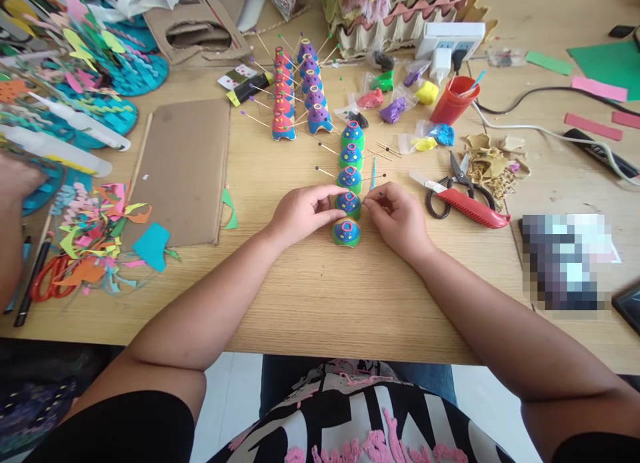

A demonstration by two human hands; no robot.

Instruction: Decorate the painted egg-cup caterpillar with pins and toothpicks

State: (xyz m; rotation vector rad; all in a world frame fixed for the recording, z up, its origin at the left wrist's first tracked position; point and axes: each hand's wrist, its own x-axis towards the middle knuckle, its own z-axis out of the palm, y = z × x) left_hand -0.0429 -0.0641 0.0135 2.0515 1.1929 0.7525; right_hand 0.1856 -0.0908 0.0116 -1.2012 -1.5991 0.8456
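Note:
A blue and green painted egg-carton strip [346, 231] lies lengthwise in front of me, its humps dotted with yellow and ringed in pink or red. My left hand [305, 213] grips the second-nearest hump from the left, thumb and fingers on its side. At that hump's right side, my right hand [397, 216] pinches a thin toothpick; its small dark tip shows above the fingers, most of it hidden. Dark-tipped toothpicks stick out of the humps farther back. Beside the strip lie a thin blue stick [373, 174] and some loose toothpicks [389, 151].
Red [283, 126] and purple [319, 118] egg-carton strips stand behind. Bagged clay [393, 109], a red cup [454, 101], scissors [463, 176] and a red-handled cutter [473, 206] lie right. Left are cardboard [180, 169], paper scraps [100, 236] and another person's arm [15, 209].

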